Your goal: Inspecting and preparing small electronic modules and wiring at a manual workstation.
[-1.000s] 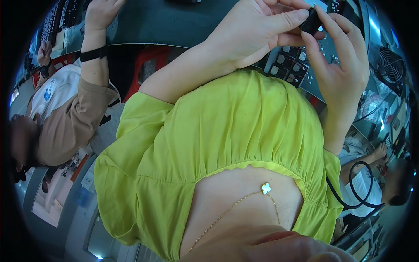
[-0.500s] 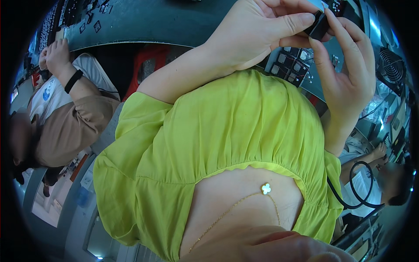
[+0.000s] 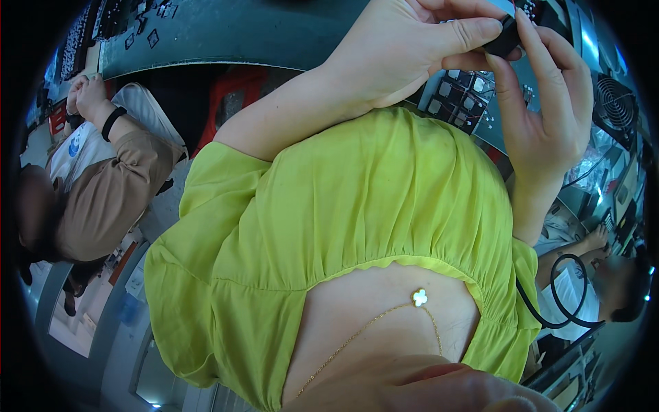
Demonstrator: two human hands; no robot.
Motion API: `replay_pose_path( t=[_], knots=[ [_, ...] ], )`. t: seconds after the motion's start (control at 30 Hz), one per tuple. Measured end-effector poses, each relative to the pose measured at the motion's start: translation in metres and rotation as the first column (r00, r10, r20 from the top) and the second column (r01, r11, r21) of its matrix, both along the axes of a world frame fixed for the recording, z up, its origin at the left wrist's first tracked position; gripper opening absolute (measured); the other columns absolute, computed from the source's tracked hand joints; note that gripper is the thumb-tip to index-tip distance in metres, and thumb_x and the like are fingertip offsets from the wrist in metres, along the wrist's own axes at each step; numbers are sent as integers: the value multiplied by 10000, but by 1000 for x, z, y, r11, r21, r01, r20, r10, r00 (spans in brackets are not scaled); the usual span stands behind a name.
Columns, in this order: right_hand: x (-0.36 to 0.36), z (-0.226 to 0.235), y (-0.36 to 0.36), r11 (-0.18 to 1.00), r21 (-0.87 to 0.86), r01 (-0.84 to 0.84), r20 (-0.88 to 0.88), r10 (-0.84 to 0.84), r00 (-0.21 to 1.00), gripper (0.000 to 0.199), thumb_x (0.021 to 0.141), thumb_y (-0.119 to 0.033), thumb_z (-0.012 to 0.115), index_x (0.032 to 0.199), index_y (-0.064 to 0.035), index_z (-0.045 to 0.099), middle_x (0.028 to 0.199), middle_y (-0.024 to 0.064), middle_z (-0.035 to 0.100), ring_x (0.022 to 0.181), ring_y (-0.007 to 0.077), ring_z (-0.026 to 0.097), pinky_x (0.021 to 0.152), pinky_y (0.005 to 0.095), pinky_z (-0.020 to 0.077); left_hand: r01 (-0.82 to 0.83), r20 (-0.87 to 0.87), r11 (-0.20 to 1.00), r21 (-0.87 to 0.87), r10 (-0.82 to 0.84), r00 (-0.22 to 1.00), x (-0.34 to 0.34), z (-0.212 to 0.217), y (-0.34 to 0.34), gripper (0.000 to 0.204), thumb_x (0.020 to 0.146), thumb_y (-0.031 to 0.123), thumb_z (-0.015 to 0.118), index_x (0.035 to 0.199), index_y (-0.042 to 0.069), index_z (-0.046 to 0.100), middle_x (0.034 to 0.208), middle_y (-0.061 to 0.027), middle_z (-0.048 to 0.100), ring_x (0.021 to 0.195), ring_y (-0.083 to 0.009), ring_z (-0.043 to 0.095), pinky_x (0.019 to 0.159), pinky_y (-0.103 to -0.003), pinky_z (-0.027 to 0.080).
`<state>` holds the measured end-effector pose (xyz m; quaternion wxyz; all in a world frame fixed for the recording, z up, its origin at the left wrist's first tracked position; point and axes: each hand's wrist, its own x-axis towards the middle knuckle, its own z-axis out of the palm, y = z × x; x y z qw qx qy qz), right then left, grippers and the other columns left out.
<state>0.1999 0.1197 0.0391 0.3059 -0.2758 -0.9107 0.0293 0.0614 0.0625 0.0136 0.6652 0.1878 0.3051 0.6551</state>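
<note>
Near the top edge, a small black block-shaped part point(image 3: 504, 40) is held between both hands. My left hand point(image 3: 429, 44) grips it from the left, thumb on its near face and fingers behind. My right hand point(image 3: 552, 96) has its thumb against the lower edge and its index finger at the upper right side, other fingers curled behind. A thin red wire point(image 3: 515, 5) shows beside the right index fingertip; where it attaches is hidden. Just below the hands lies a black tray point(image 3: 456, 101) of square grey pieces with red wires.
The green work table point(image 3: 226, 34) curves across the top, with small dark parts point(image 3: 152, 39) at its far left. At right are a round fan grille point(image 3: 614, 99) and clear plastic bags point(image 3: 594, 161). One person point(image 3: 113, 185) sits at left, another person point(image 3: 573, 288) at right.
Both hands and the black part have shifted slightly right and down, the part tilting a little. The person at left has moved slightly. The hold on the part looks the same.
</note>
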Motion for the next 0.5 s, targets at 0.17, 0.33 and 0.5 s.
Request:
replay_pose_path(
  t=[0.17,0.33,0.5],
  knots=[
    [-2,0,2,1000,23,-9,26,8,1000,385,664,-3,673,1040,45,607,948,140,536,788,226,509,655,286,456,-27,-181,999,21,30,983,-6,-4,-1,218,880,60,548,1086,-12,545,974,-106,589,784,-112,595,704,-184,530],
    [-9,-4,-2,998,-18,-68,-122,65,990,364,695,-8,669,1049,35,598,969,137,550,799,217,529,686,272,466,4,-258,999,-36,-13,966,-12,0,-4,196,870,43,563,1054,-22,573,993,-106,587,763,-102,581,680,-169,517],
    [-16,-7,-5,991,-42,-126,-270,110,956,343,726,-13,666,1058,25,588,989,134,564,810,208,550,717,259,475,-90,-384,954,287,200,902,-7,-8,-5,194,861,17,568,1047,-32,585,998,-102,590,763,-97,567,679,-162,501]
  ],
)
